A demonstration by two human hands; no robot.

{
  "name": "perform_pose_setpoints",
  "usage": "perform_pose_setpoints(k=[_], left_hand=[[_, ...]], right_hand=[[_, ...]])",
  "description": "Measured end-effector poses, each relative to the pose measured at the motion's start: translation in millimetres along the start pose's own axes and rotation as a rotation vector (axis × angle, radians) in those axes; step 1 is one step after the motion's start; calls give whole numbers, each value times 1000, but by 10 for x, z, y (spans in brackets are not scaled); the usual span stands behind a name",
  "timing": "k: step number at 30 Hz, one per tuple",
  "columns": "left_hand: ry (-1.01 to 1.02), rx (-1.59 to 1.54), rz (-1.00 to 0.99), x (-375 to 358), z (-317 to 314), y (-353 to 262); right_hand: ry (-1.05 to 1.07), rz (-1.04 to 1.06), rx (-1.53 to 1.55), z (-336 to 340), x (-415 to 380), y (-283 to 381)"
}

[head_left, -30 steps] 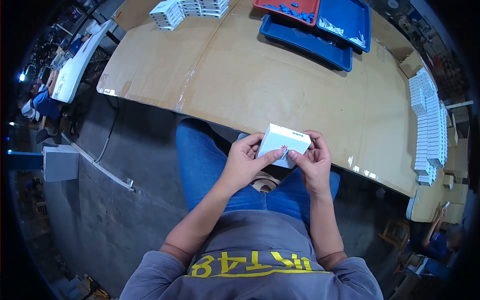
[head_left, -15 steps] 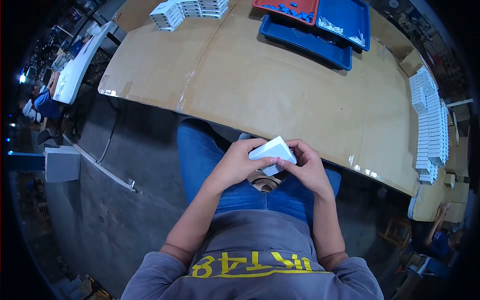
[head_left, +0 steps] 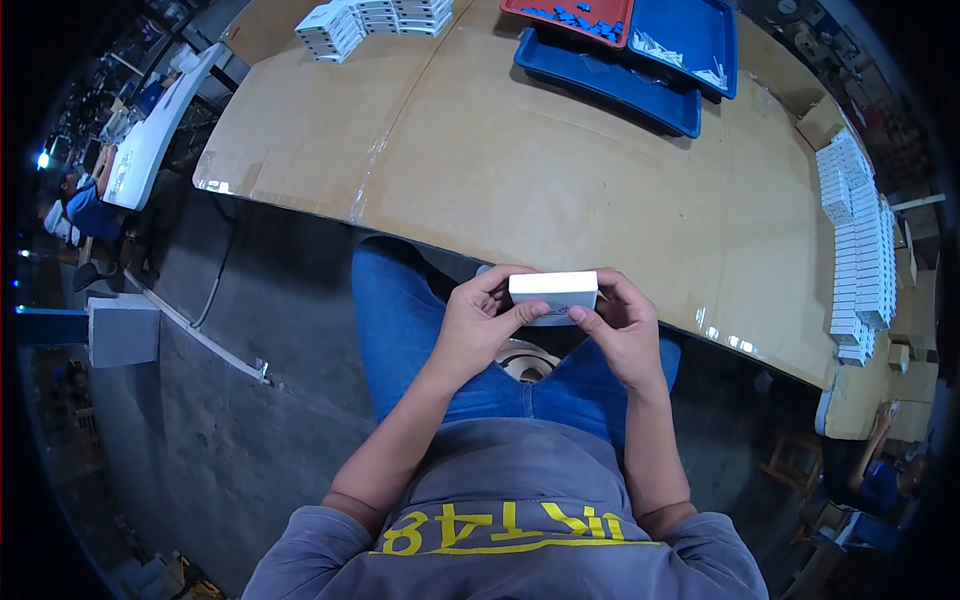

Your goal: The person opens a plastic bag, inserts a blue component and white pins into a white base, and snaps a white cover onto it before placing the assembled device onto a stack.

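A small white box (head_left: 553,287) is held between my two hands, over my lap at the table's front edge. My left hand (head_left: 482,318) grips its left side, with the thumb on the near face. On the opposite side my right hand (head_left: 622,322) holds it the same way, thumb pressed near the lower edge. The box's top side faces up brightly, and its near face is in shade with small print partly behind the thumbs. The fingers behind the box are mostly hidden.
A cardboard-covered table (head_left: 480,160) spreads ahead. At its back stand a red tray (head_left: 570,35) of blue pieces, a blue tray (head_left: 700,25) with white sticks and another blue tray (head_left: 600,85). White box stacks stand at back left (head_left: 330,35) and right (head_left: 860,250). Other people sit farther off.
The white box has turned from a slanted position to level, its long edge now running left to right. My thumbs have moved apart on its near face.
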State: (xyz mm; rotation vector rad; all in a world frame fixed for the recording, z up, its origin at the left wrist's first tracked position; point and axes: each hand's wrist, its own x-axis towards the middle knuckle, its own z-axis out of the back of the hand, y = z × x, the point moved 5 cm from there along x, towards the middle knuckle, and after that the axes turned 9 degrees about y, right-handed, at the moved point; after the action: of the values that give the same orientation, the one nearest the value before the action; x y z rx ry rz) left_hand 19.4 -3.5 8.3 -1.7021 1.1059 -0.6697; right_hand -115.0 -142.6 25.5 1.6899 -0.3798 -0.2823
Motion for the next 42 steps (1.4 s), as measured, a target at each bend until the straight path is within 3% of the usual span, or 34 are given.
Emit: perform_pose_setpoints(k=[20, 27, 31, 32, 39, 42], left_hand=[[57, -62, -73, 11, -39, 30], [89, -28, 235, 124, 63, 119], [89, 0, 62, 115, -41, -195], [82, 9, 63, 109, -17, -185], [48, 25, -14, 43, 48, -28], [30, -5, -42, 24, 31, 21]], right_hand=[[-58, 4, -103, -45, -46, 104], [-16, -209, 26, 44, 51, -105], [-49, -22, 19, 86, 77, 95], [-113, 37, 155, 62, 82, 135], [67, 68, -75, 65, 119, 100], [71, 73, -40, 15, 106, 116]])
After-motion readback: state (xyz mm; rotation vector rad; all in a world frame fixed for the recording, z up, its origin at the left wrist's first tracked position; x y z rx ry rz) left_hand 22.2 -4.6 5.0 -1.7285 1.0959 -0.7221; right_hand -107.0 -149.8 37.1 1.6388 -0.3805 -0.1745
